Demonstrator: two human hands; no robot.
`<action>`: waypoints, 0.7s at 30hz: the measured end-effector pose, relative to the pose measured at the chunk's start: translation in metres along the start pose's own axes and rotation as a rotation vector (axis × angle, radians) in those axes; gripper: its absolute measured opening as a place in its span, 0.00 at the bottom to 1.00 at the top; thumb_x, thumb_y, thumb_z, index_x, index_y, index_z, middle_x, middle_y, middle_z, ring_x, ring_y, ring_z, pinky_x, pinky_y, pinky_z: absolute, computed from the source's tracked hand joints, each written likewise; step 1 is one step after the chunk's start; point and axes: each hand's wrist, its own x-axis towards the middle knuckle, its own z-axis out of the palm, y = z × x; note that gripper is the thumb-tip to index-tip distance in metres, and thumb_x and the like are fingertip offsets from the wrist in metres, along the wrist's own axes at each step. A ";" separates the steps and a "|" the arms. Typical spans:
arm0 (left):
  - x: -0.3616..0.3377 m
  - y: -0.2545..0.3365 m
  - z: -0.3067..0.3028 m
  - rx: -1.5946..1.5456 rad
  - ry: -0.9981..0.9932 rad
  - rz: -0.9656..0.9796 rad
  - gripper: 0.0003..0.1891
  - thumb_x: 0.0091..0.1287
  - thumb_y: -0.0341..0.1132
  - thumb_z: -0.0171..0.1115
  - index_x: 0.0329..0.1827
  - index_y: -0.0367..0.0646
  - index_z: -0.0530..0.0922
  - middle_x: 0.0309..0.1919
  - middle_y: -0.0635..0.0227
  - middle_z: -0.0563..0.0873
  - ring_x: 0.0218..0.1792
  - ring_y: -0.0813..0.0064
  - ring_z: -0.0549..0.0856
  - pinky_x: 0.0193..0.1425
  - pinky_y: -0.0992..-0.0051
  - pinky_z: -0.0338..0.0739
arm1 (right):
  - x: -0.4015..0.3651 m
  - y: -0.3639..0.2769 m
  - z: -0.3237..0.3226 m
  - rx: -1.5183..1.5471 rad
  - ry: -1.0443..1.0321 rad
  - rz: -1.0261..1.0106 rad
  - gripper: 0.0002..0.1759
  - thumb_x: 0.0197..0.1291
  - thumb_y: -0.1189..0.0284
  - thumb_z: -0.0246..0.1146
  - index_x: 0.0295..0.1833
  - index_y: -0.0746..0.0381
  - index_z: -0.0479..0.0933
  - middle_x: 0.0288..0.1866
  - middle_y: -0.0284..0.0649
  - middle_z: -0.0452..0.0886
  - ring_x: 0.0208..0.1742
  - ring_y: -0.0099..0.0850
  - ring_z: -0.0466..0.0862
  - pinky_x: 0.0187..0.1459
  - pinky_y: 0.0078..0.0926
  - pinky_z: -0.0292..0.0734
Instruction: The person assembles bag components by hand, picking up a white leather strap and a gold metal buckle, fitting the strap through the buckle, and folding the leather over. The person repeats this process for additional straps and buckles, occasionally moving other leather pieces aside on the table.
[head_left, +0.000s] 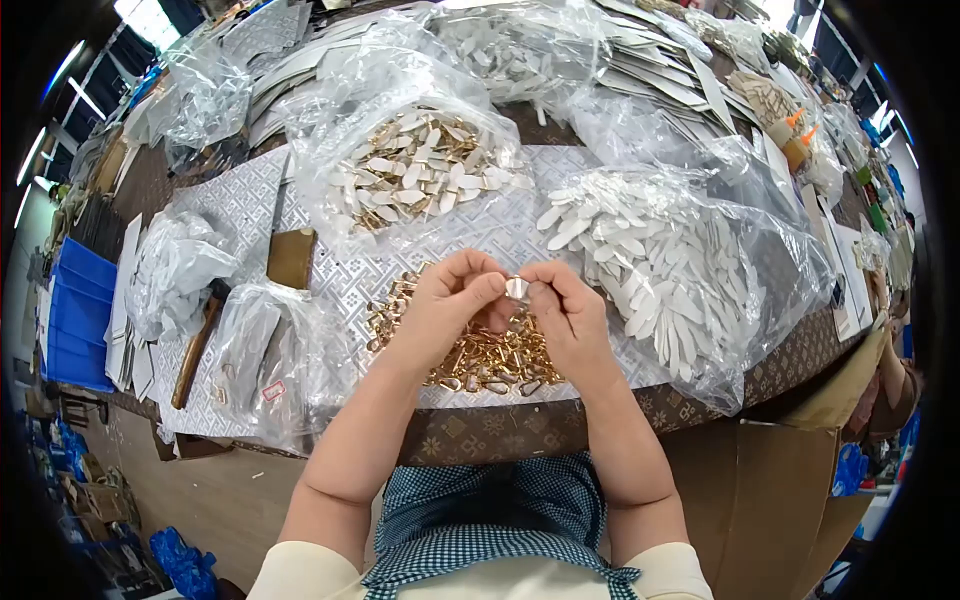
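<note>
My left hand and my right hand meet over the table, both closed in a pinch. Between their fingertips is a small white strip, looking folded or curved; whether a metal piece is in it is hidden by the fingers. Directly beneath lies a loose pile of gold metal clasps. Flat, round-ended white strips spill from a clear plastic bag to the right of my right hand. Beyond my hands, another open clear bag holds white strips joined to gold clasps.
A hammer and a brown block lie at left, near a knotted plastic bag and a labelled clear bag. A blue bin stands at the left edge. Stacked sheets line the back. Cardboard stands at lower right.
</note>
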 end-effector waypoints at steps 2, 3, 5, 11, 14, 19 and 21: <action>0.001 -0.006 0.004 0.066 0.014 0.120 0.04 0.71 0.26 0.59 0.46 0.37 0.78 0.41 0.67 0.84 0.36 0.80 0.85 0.42 0.79 0.82 | 0.000 -0.001 0.003 -0.022 0.050 -0.013 0.07 0.69 0.77 0.56 0.48 0.65 0.78 0.28 0.35 0.75 0.28 0.20 0.71 0.31 0.21 0.69; 0.004 -0.013 0.000 0.302 0.047 0.275 0.04 0.71 0.27 0.59 0.46 0.37 0.78 0.44 0.68 0.83 0.39 0.81 0.83 0.43 0.80 0.81 | -0.002 -0.002 0.004 -0.017 0.053 0.034 0.06 0.70 0.77 0.55 0.48 0.65 0.77 0.28 0.30 0.73 0.29 0.16 0.69 0.31 0.17 0.66; 0.002 -0.008 0.005 0.469 0.062 0.409 0.04 0.72 0.28 0.59 0.44 0.37 0.80 0.44 0.67 0.81 0.40 0.81 0.82 0.41 0.80 0.78 | 0.001 -0.007 0.007 -0.070 0.082 -0.070 0.06 0.69 0.78 0.55 0.47 0.65 0.77 0.31 0.34 0.76 0.30 0.19 0.72 0.33 0.19 0.69; 0.002 -0.012 0.002 0.373 0.066 0.397 0.08 0.67 0.34 0.64 0.40 0.37 0.80 0.27 0.69 0.83 0.31 0.80 0.81 0.34 0.79 0.75 | -0.004 -0.003 0.007 -0.047 0.062 0.099 0.06 0.73 0.74 0.53 0.47 0.64 0.74 0.33 0.27 0.71 0.30 0.14 0.66 0.32 0.15 0.61; 0.006 -0.012 0.000 0.430 0.038 0.361 0.08 0.63 0.33 0.64 0.35 0.36 0.78 0.26 0.68 0.82 0.28 0.80 0.78 0.34 0.76 0.74 | -0.003 0.007 0.004 -0.252 0.035 -0.093 0.07 0.72 0.75 0.52 0.46 0.66 0.74 0.34 0.32 0.72 0.33 0.20 0.70 0.35 0.19 0.65; 0.005 -0.009 -0.009 0.528 0.045 0.352 0.07 0.58 0.32 0.64 0.33 0.37 0.78 0.25 0.68 0.82 0.28 0.78 0.79 0.35 0.75 0.75 | -0.003 -0.009 0.008 -0.372 -0.077 -0.027 0.10 0.70 0.74 0.53 0.49 0.68 0.76 0.43 0.40 0.78 0.43 0.31 0.76 0.47 0.29 0.71; 0.005 -0.006 -0.010 0.583 0.059 0.339 0.07 0.58 0.33 0.63 0.32 0.37 0.78 0.24 0.67 0.81 0.27 0.78 0.78 0.34 0.74 0.75 | -0.005 -0.013 0.017 -0.297 -0.044 -0.116 0.11 0.69 0.74 0.56 0.52 0.68 0.76 0.45 0.40 0.79 0.45 0.31 0.77 0.49 0.29 0.72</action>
